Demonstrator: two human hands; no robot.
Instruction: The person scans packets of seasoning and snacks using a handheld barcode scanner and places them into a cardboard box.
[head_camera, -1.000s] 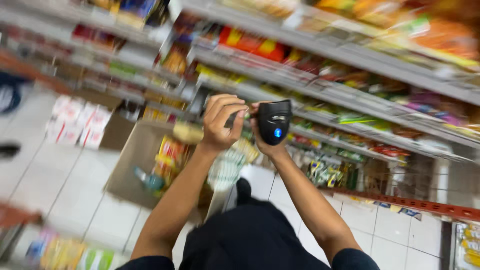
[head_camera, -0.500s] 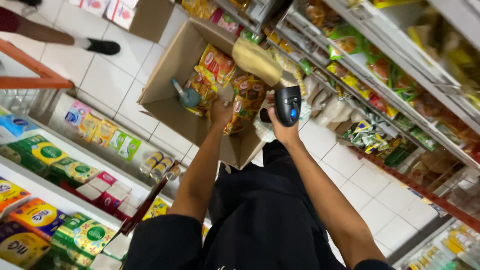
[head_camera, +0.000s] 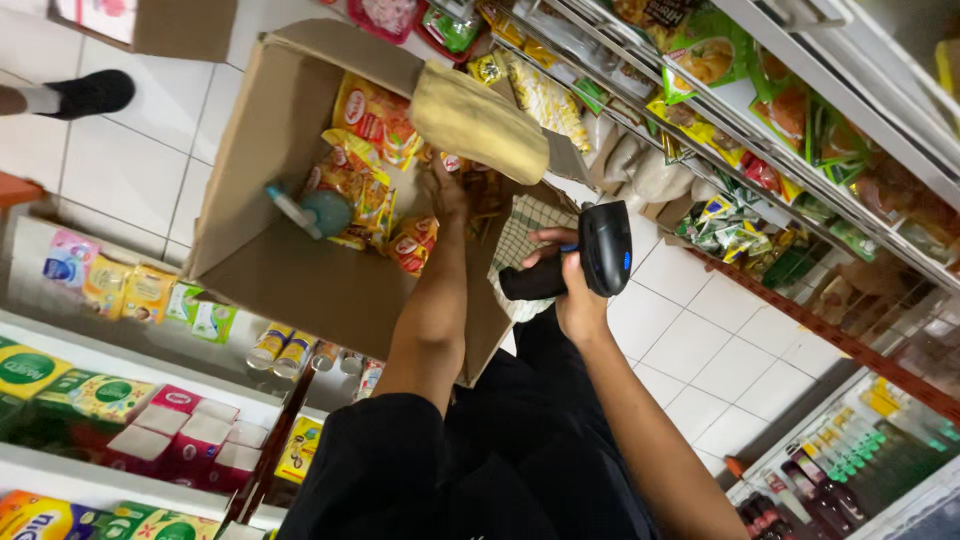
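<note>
While the left hand (head_camera: 447, 196) dips into the open carton (head_camera: 262, 255) on the floor, fingers down among the yellow and orange packets (head_camera: 368, 112), I can't tell whether it has closed on one or is only touching them. Right hand (head_camera: 572, 290) is wrapped tight around the black scanner (head_camera: 606, 250), held just beside the carton's near edge, above a checked cloth (head_camera: 523, 240). Risks from here, as I judge it: the packets lie loose and slippery, so a hurried pull could drag a neighbour out and spill it onto the tiles. A spray bottle (head_camera: 305, 208) lies on its side among them, close enough to be knocked by that forearm. The yellow cloth (head_camera: 478, 122) is draped over the carton's far rim and could slide in or off if the carton is nudged. The scanner sits near the flap and could clip it. With one hand busy, any heavy packet gets a one-handed, weaker hold.
</note>
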